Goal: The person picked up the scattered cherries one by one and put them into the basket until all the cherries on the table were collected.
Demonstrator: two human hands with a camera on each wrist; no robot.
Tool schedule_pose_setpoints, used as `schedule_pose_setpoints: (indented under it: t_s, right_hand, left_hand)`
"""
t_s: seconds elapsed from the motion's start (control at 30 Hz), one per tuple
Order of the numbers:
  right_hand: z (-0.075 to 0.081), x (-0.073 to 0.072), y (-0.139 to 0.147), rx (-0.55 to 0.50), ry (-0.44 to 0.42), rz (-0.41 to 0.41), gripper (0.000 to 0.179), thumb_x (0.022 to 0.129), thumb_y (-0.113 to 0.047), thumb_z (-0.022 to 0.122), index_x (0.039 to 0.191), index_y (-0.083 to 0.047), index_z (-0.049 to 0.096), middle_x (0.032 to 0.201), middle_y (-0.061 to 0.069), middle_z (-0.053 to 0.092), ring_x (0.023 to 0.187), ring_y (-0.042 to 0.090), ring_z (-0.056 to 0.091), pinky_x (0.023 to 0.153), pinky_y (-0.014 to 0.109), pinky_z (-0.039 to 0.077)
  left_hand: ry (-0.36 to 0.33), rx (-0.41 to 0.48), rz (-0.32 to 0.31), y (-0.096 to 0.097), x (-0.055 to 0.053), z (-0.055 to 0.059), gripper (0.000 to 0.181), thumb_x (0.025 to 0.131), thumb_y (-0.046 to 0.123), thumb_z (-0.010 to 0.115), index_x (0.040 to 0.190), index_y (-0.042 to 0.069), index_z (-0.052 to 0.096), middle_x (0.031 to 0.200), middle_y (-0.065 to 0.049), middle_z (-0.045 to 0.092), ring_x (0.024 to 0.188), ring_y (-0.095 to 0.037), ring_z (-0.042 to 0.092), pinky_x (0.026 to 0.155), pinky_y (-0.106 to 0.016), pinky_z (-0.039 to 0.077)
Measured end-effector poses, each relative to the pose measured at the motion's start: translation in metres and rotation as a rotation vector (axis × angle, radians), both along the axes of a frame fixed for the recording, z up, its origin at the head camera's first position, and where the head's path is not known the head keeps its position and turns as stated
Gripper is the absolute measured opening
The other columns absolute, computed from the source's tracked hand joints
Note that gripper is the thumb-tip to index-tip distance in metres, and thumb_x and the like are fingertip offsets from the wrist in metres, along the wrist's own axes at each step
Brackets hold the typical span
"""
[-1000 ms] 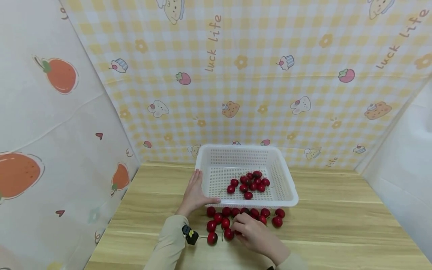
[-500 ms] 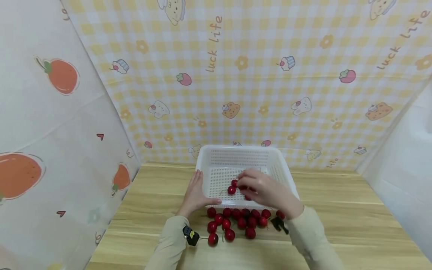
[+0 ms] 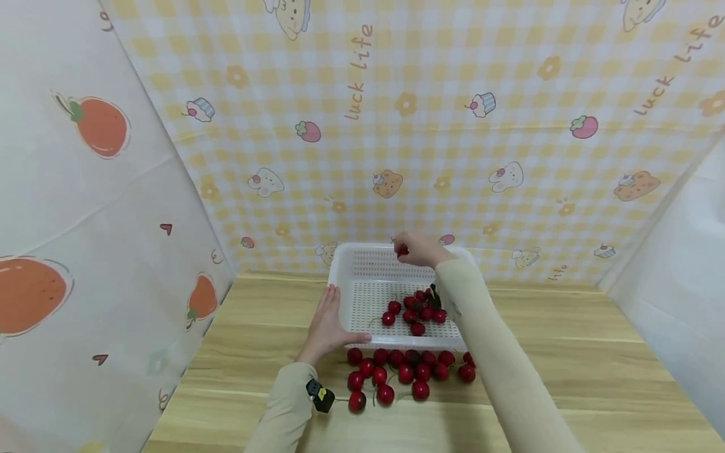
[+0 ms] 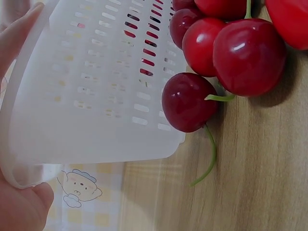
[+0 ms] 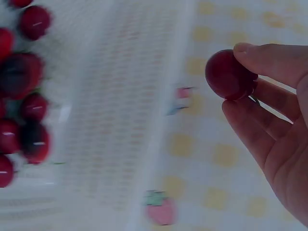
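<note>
In the head view, a white plastic basket (image 3: 391, 340) holds a cluster of red cherries (image 3: 416, 305). My left hand (image 3: 328, 328) lies at its near left corner, thumb stretched along the front rim, other fingers along the left side. Up over the back rim, my right hand (image 3: 420, 248) pinches a dark red cherry (image 5: 227, 74) between thumb and fingers; a bit of green stem shows below it in the right wrist view. Several more cherries (image 3: 385, 394) lie on the table before the basket, some with stems. One cherry (image 4: 188, 102) sits close by the basket wall in the left wrist view.
The wooden table (image 3: 566, 377) stretches to both sides of the basket. Behind it rises a yellow checked cloth (image 3: 430, 151), and a white printed cloth (image 3: 130, 207) hangs at the left. My right forearm (image 3: 498, 352) crosses over the basket's right side.
My right hand has gone from the cherries on the table, over the basket's inside, up to its back rim, now with a cherry visible in its fingers. My left hand has stayed at the corner.
</note>
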State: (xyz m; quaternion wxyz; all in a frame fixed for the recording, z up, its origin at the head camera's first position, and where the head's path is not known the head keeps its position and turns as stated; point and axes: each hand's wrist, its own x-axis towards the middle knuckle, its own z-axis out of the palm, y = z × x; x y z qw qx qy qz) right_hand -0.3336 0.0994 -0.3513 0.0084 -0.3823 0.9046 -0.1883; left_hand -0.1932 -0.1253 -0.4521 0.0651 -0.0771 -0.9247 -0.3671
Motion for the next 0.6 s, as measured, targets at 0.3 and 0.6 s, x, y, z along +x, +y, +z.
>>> schedule_pose_setpoints:
  t_s: [0.3,0.6]
  right_hand:
    - [-0.058,-0.012,-0.001,0.031,-0.329,-0.208,0.004,0.076,-0.002,0.064,0.074,-0.005,0.062,0.069,0.004,0.057,0.062,0.016,0.047,0.054,0.024,0.042]
    - [-0.072,-0.006,-0.007,0.064,-0.388,-0.314,0.003,0.078,-0.003,0.064,0.081,-0.002,0.063,0.072,0.005,0.058,0.065,0.017,0.05,0.055,0.024,0.043]
  left_hand:
    - [-0.005,0.009,0.004,0.001,0.002,-0.002,0.13,0.045,0.053,0.084,0.142,-0.004,0.019,0.149,-0.021,0.014,0.138,-0.032,0.011,0.111,-0.046,0.015]
    - [-0.002,0.003,0.015,-0.001,-0.001,-0.004,0.129,0.044,0.052,0.084,0.142,-0.002,0.02,0.149,-0.021,0.015,0.138,-0.03,0.01,0.111,-0.044,0.015]
